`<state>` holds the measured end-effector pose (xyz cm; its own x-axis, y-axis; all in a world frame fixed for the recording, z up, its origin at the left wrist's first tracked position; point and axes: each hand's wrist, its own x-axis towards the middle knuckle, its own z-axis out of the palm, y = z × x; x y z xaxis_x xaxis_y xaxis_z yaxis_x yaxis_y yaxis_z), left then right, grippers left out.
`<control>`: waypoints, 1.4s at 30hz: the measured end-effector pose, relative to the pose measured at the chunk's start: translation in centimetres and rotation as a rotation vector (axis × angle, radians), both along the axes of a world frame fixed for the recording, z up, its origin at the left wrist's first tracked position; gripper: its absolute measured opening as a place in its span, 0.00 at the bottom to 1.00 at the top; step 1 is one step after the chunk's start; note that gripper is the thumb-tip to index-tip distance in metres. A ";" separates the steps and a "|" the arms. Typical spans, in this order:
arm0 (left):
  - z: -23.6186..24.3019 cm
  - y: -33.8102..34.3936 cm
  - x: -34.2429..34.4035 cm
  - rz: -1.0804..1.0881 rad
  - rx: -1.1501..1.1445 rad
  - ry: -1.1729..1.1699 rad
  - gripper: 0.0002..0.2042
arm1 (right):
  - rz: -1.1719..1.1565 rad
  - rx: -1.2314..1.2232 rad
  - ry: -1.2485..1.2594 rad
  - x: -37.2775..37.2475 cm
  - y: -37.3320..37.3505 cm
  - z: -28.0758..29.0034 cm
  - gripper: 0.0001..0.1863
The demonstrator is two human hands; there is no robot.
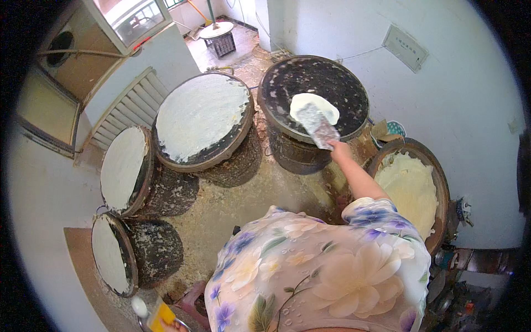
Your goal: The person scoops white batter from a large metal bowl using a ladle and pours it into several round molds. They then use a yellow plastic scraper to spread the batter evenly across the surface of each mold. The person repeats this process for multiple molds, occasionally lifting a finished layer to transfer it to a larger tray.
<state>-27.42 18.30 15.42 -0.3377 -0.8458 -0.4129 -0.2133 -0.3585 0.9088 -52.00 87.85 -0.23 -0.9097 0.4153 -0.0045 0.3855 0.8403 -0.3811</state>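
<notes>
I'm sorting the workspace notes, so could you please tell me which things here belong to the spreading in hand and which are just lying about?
In use:
right hand
flat scraper
batter patch
dark round griddle
bowl of batter

Lying about:
three coated griddles, the nearest
radiator
black crate

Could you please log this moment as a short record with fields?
Right hand: holds a flat spreader on a pale batter patch
Left hand: not in view
Dark griddle: round, mostly bare
Other griddles: three, coated white, the nearest almost fully covered
Basin: pale batter inside, at the person's right
Floor: strewn with sawdust-like litter
</notes>
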 end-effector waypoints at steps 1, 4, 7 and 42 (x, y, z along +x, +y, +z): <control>-0.4 -0.1 0.6 0.017 0.004 -0.006 0.15 | -0.039 0.026 0.022 0.4 0.9 -0.2 0.22; -1.5 0.3 2.0 0.053 0.032 -0.005 0.15 | -0.241 -0.215 0.102 0.6 1.5 -1.8 0.25; -2.2 0.5 2.8 0.063 0.056 -0.001 0.15 | -0.420 -0.827 0.159 -0.8 -0.7 -3.6 0.30; -4.9 1.9 0.4 -0.023 0.225 0.028 0.12 | -0.063 0.049 -0.040 -3.2 -2.7 0.2 0.20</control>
